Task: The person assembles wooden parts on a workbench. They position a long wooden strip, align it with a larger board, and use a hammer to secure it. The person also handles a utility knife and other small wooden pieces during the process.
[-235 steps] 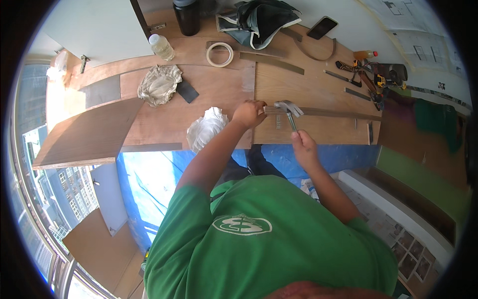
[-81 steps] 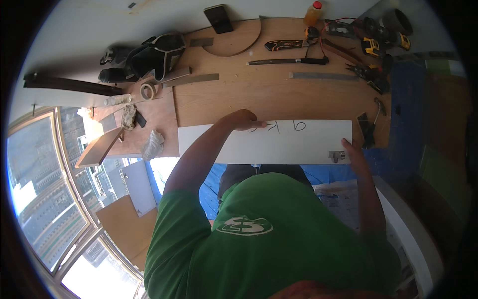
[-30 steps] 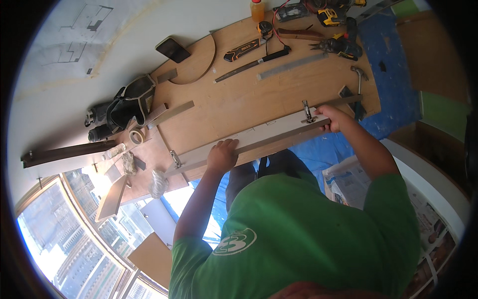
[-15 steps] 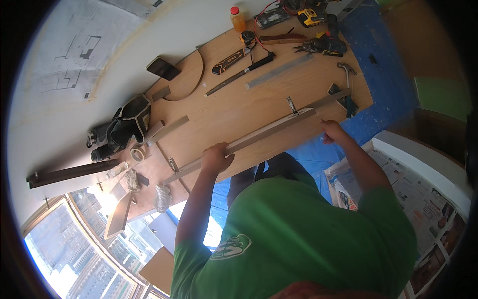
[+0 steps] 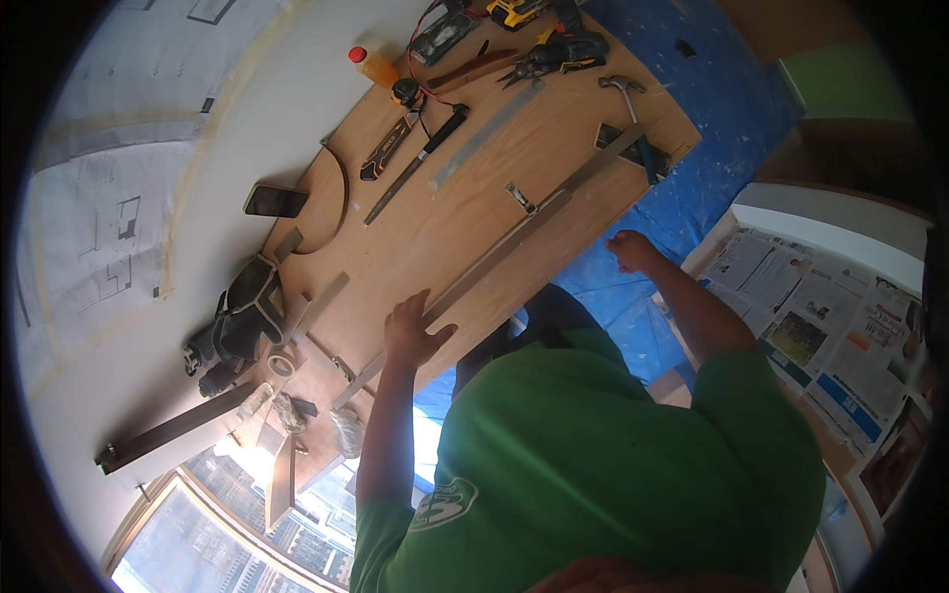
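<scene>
My left hand (image 5: 407, 331) lies at the near edge of the workbench board, across a long narrow wooden strip (image 5: 603, 158), with thumb and fingers spread. A shorter wooden strip (image 5: 504, 247) lies along the long one, its lower end at my left fingers. Just beyond it is a small metal hinge-like fitting (image 5: 521, 199). My right hand (image 5: 633, 253) is off the board's near edge, above blue sheeting, with fingers curled; whatever it may hold is hidden. A claw hammer (image 5: 629, 114) crosses the far right end of the long strip, beside a dark flat block (image 5: 618, 143).
On the plywood board (image 5: 395, 257) lie a file (image 5: 415, 168), a utility knife (image 5: 388, 150), a metal ruler (image 5: 484, 133), pliers (image 5: 534, 65) and a phone (image 5: 276, 201). A bottle (image 5: 374, 67) stands behind. A black tool pouch (image 5: 247, 306) and tape roll (image 5: 282, 365) are at left.
My view has turned, so the bench appears shifted and more steeply slanted. My right hand has drawn away from the strip's end. The thumb and fingers of my left hand have spread more.
</scene>
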Motion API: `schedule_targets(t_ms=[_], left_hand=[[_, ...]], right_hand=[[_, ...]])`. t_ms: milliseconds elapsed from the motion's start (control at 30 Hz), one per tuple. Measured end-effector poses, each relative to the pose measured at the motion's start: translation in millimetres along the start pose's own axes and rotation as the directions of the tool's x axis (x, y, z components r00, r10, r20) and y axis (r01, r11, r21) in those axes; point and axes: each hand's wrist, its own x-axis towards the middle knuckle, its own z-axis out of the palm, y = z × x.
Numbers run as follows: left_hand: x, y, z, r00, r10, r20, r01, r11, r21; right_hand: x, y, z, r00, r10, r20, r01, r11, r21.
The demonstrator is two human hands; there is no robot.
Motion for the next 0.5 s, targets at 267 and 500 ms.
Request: schedule_targets(t_ms=[267,500], left_hand=[[-37,0,-5,0.899,0.045,-0.435,-0.132,0.976,-0.172],[-161,-19,45,0.902,-0.348,-0.257,0.271,0.918,-0.290]], right_hand=[[17,-47,-33,0.870,-0.325,-0.372,0.290,0.945,-0.149],[40,-261,0,0.764,-0.593,-0.255,0.606,0.795,-0.034]])
